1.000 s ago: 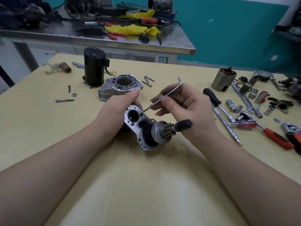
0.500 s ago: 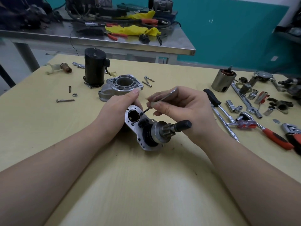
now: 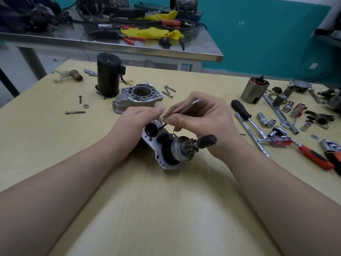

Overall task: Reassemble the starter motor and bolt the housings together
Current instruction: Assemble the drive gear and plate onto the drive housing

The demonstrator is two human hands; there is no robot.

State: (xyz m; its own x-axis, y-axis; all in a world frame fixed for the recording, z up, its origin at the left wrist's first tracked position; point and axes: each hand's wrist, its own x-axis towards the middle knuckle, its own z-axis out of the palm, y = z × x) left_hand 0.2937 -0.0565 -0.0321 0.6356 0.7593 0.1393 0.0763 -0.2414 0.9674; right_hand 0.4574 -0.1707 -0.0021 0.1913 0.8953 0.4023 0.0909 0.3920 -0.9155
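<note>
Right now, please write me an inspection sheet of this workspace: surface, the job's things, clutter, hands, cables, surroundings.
Surface: pale wooden table, parts spread on its far half.
Job's things: motor plate with gear lies at centre; bare grey housing and black cylinder stand behind it; loose bolts to the left.
Clutter: ratchet with red handle, black-handled screwdriver, sockets and a metal can with windings on the right.
Hands: left hand steadies the plate; right hand pinches a hex key, its tip at the plate.
Cables: black wires on the steel bench behind.
Surroundings: steel bench with yellow cloth; teal wall.
</note>
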